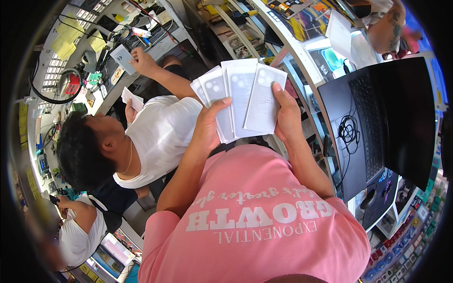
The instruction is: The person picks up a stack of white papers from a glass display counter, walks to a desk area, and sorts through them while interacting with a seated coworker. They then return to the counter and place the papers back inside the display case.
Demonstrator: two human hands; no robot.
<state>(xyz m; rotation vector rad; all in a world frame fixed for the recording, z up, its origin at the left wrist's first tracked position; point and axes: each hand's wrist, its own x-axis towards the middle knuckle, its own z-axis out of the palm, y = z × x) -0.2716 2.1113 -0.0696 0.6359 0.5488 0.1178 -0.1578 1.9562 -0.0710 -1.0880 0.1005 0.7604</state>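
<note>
Several white phone-print packets [241, 100], head view: fanned between left hand [207, 121] and right hand [288, 114], just beyond the pink shirt [264, 181]. Long axes run away from the shirt, tops splayed. Left hand pinches the left packets under its thumb; right hand grips the rightmost, top-lying packet's right edge, so it's nearer that one.

Open laptop [370, 120] at right, coiled black cable [348, 136] on it; yellow papers [62, 48] upper left

Pink T-shirt [226, 177], short sleeves [158, 236].
White lettering [236, 220] below left hand [210, 121] and right hand [289, 115] in view: script, heavy block, thin serif.
</note>
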